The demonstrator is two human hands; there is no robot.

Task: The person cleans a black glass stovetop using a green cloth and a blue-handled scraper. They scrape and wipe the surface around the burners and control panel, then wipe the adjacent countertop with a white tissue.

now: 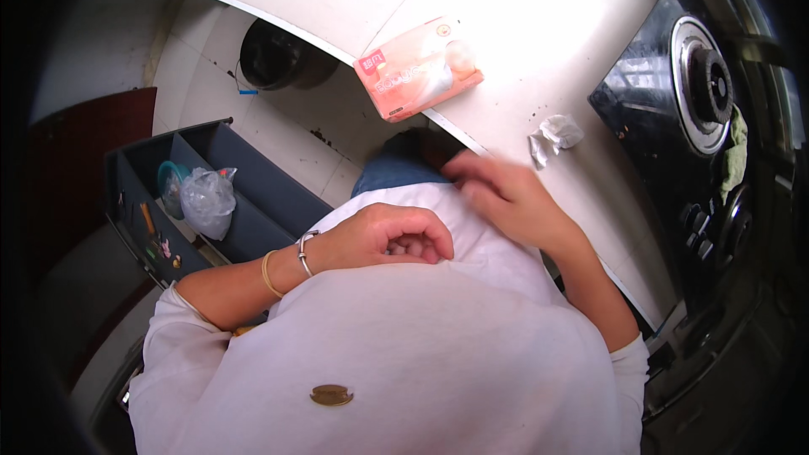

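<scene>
My left hand (404,237), with a metal bracelet and a yellow band at its wrist, rests curled against the front of my white shirt (417,341). Its fingers bend inward, and whether they pinch the cloth cannot be seen. My right hand (499,193) is blurred over the shirt's hem, near the counter edge, its fingers bent; what they may touch is unclear. Beyond the hands, a pink-orange tissue box (420,69) lies at the edge of the white counter (524,0). To the right of it is a crumpled white tissue (556,136).
A black gas stove (638,88) stands on the right, with a green cloth (734,155) beside its burner. At left, a grey shelf rack (272,170) holds a clear plastic bag (207,199). A black bucket (268,57) sits under the counter.
</scene>
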